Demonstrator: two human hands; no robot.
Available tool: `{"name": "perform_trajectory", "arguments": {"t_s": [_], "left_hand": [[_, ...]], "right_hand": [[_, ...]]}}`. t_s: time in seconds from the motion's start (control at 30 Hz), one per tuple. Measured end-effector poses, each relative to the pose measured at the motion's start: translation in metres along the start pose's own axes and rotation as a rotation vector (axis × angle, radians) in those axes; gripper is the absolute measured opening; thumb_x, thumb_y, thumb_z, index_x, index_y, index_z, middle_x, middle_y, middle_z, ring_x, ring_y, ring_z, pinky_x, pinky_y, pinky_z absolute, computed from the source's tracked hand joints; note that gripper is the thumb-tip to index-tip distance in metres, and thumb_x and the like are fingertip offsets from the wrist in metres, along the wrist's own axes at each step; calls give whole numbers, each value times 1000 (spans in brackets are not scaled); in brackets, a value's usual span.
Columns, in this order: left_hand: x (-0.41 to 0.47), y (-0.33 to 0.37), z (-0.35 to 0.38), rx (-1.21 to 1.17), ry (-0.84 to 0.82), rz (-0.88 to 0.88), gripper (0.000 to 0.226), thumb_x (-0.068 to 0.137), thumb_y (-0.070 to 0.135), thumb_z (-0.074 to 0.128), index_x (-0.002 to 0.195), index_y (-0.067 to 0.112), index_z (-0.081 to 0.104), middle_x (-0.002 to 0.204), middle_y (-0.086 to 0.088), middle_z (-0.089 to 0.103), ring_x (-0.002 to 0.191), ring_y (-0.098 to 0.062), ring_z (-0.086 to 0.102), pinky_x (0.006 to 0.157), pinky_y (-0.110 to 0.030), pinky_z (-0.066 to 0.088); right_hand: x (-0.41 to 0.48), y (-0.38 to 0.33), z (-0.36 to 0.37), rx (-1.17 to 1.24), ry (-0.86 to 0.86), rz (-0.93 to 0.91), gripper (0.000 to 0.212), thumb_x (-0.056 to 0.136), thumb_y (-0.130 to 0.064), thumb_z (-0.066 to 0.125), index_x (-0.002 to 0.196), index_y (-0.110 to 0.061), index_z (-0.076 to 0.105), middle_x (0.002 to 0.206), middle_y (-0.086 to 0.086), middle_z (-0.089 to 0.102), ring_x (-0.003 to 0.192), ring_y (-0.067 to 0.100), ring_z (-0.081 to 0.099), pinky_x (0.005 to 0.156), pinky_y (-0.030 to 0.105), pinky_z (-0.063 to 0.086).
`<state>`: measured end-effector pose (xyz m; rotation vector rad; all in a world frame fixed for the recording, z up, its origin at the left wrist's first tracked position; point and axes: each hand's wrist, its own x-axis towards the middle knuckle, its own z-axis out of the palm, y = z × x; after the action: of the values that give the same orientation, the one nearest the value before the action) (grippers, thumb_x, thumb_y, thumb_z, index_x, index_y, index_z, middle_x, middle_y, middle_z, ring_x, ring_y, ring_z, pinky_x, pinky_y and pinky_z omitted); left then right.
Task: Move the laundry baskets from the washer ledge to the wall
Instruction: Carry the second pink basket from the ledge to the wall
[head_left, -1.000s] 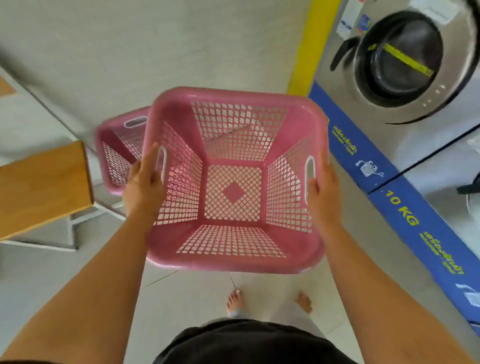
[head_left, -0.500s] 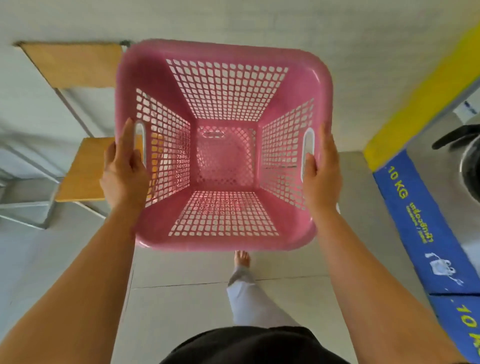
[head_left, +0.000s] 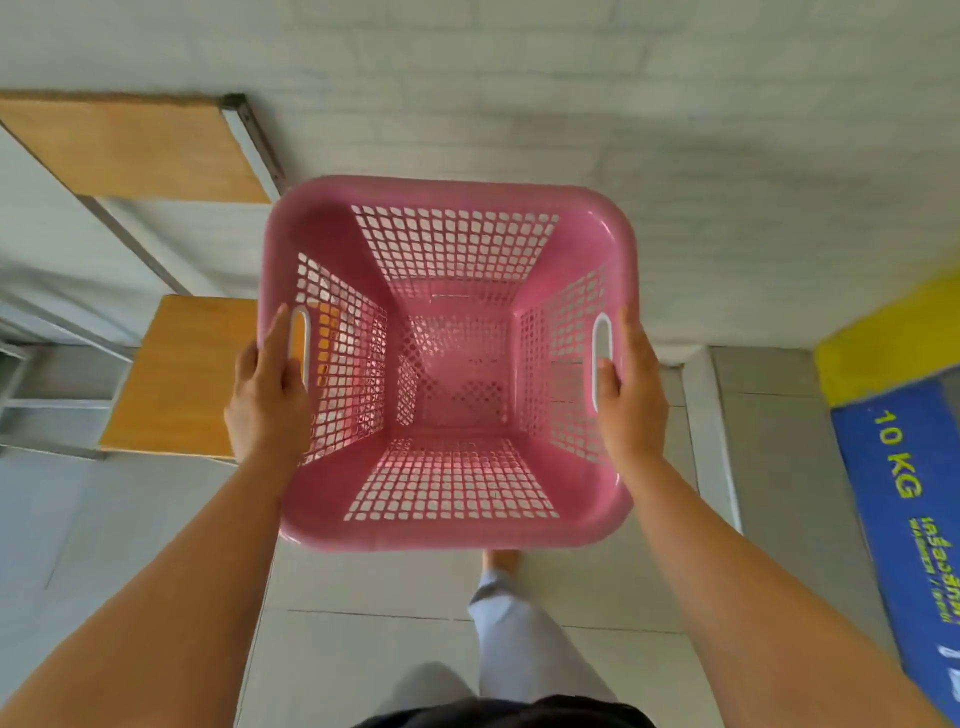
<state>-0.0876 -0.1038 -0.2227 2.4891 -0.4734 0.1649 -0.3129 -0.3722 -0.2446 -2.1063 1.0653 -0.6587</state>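
Observation:
A pink perforated laundry basket (head_left: 447, 483) fills the centre of the view, held above the floor with its open top toward me. My left hand (head_left: 267, 395) grips its left rim beside the white-edged handle slot. My right hand (head_left: 631, 395) grips the right rim at the other slot. Through the basket's mesh bottom I make out more pink lattice, likely another basket underneath. The white brick wall (head_left: 675, 130) stands straight ahead, just past the basket.
A wooden-seated bench (head_left: 176, 374) with a metal frame stands at the left by the wall, and a second wooden panel (head_left: 130, 145) sits above it. A blue "10 KG" washer base panel (head_left: 904, 499) and a yellow strip (head_left: 893, 332) run along the right. Pale floor tiles lie below.
I have turned from the washers toward the wall and stepped closer. The basket has dropped lower in view and lines up over the pink basket seen earlier at the bench.

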Motion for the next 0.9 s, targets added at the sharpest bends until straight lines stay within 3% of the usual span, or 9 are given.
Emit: {"name": "perform_trajectory", "arguments": {"t_s": [0.1,0.23,0.4,0.5,0.6,0.73,0.9], "left_hand": [[26,-7,29,33,-55,-29,57,95,24,41,140,56,30,124,-2,54,86,-28,62,61,-33,45],[51,-21,61,54,-129,-71,55,96,27,39,141,57,28,126,-2,54,86,-31,63,64,-39,50],[80,-41,103,73,-207,-93,54,97,28,39,141,57,27,129,-4,53,87,-35,64,68,-45,54],[91,-56,129,80,-264,-118,53,97,29,38,140,59,26,130,-5,52,88,-34,65,69,-47,56],[98,-73,154,81,-306,-147,53,98,30,40,140,59,26,131,-2,51,91,-32,63,71,-42,52],[109,-93,180,96,-385,-157,57,96,26,42,141,58,25,131,-2,51,89,-33,63,69,-43,51],[123,-110,213,140,-498,-193,56,97,27,40,139,60,23,132,-5,52,89,-36,63,64,-40,50]], "right_hand": [[30,12,24,-27,-39,35,56,103,-28,39,151,-46,17,160,-8,27,137,9,38,93,25,42],[57,24,56,-56,-83,46,59,103,-30,38,144,-62,10,160,-7,26,141,13,36,96,29,42],[79,50,99,-115,-114,113,52,104,-30,38,151,-44,20,160,-3,27,142,14,34,98,36,45],[87,65,124,-158,-112,128,55,102,-22,42,152,-38,24,159,0,31,128,6,36,85,23,45],[94,81,147,-195,-139,130,60,101,-17,46,152,-38,23,158,0,32,119,9,38,67,3,35],[100,98,176,-236,-190,170,63,100,-16,47,153,-37,21,158,0,31,106,16,57,67,16,38],[98,120,203,-333,-275,267,66,101,-19,43,154,-40,9,163,7,18,110,31,64,65,23,45]]}}
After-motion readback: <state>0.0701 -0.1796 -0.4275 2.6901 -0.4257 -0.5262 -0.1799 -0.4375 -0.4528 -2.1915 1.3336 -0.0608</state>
